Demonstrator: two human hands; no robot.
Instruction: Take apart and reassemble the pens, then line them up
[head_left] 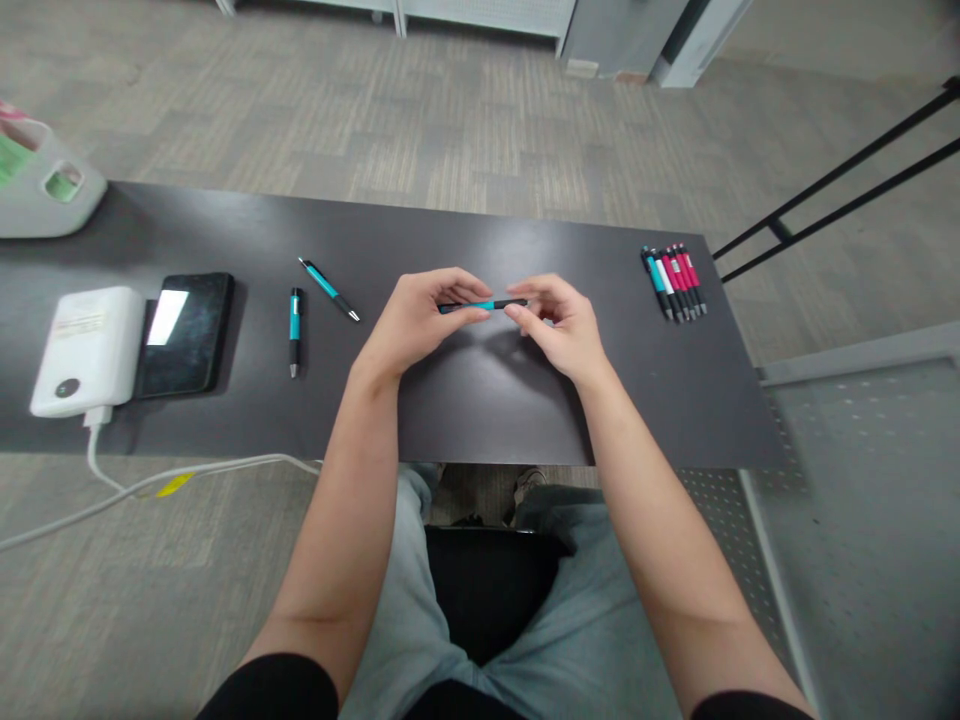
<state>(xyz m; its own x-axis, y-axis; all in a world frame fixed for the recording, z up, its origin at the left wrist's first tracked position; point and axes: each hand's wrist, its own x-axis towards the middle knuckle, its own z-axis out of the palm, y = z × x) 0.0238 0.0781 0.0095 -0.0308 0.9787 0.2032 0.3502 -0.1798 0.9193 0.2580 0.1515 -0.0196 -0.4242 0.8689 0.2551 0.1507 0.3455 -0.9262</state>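
Between my hands, over the middle of the dark table, a blue and black pen [491, 305] lies crosswise. My left hand [431, 312] is closed on its left part with thumb and fingers. At the other end, my right hand [553, 318] pinches the black tip part. On the left of my hands are two more blue pens: a slanted one [330, 289], and one pointing toward me [295, 333]. Far to the right, several pens [675, 284] in blue, white and pink with black grips lie side by side.
A black phone [187, 340] and a white power bank [88, 352] with a white cable [210, 467] lie on the left of the table [480, 420]. A pale plastic basket [75, 205] stands at the far left corner. Black metal bars [840, 195] rise past the right edge.
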